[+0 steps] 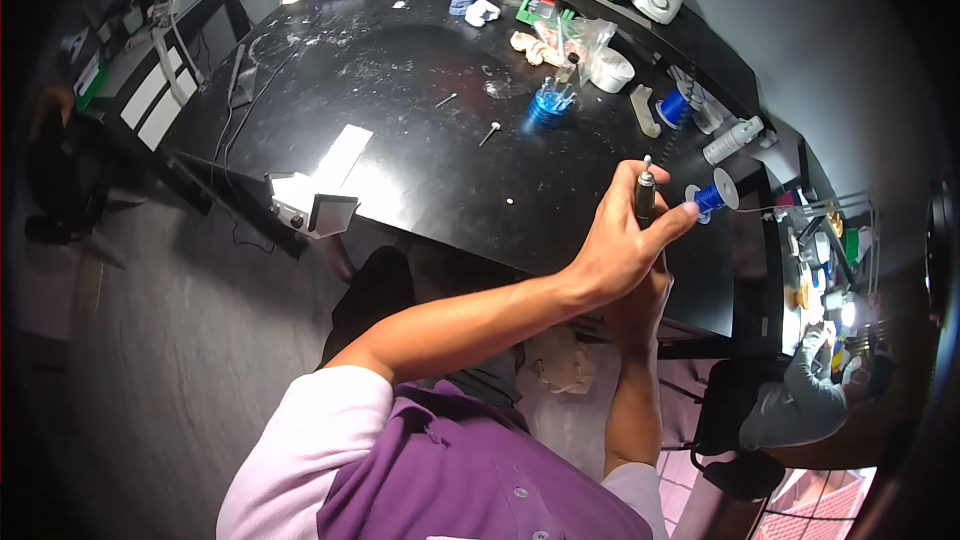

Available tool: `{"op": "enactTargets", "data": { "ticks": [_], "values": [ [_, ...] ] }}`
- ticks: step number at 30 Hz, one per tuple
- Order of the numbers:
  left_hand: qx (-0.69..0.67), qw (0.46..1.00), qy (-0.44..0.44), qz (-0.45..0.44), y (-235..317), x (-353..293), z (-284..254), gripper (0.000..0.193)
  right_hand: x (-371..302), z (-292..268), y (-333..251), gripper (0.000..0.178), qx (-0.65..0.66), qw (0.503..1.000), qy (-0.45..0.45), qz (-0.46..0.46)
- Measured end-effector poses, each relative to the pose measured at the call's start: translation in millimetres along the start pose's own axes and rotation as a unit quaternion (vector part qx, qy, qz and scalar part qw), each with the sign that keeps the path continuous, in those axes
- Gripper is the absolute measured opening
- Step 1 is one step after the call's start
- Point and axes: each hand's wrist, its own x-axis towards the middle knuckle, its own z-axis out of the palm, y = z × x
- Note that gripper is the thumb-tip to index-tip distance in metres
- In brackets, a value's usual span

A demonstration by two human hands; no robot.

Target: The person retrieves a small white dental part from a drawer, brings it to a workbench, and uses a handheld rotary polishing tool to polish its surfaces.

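My left hand point(622, 237) reaches across to the right side of the black worktable. Its fingers close round a slim, pen-like handpiece point(645, 198) with a black body, a silver collar and a small pale tip pointing away from me. The left thumb sticks out to the right, its tip beside or touching a spool of blue wire or thread point(712, 196); I cannot tell which. Below and partly behind the left hand is my right hand point(645, 308), its fingers hidden, so whatever it holds is out of sight.
The dark worktable point(420, 130) carries two small pin-like tools point(490, 133), a blue holder of bits point(548, 105), a white tape roll point(610, 70), a second blue spool point(675, 107) and a spray bottle point(733, 140). A white knobbed box point(292, 215) stands at the front-left edge. Another person point(800, 405) sits far right.
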Motion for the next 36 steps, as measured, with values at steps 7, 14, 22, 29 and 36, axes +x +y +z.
{"op": "enactTargets", "data": {
  "ticks": [7,14,22,29,36],
  "values": [
    [-0.231,0.962,-0.113,-0.092,1,15,-23,0.03,1,3,5,0.019,0.152,0.978,-0.052,0.134],
    [-0.094,0.994,-0.032,-0.047,-5,27,-72,0.029,8,6,-7,0.017,0.086,0.977,-0.051,0.186],
    [0.581,0.804,0.124,-0.035,30,81,-158,0.017,36,-6,43,0.029,0.144,0.949,-0.07,0.271],
    [0.702,0.692,0.125,-0.113,-4,111,-181,0.025,190,22,188,0.054,-0.247,0.915,-0.099,0.302],
    [0.639,0.751,0.137,-0.097,5,100,-204,0.037,235,70,242,0.058,-0.286,0.873,-0.103,0.382]
  ]
}}
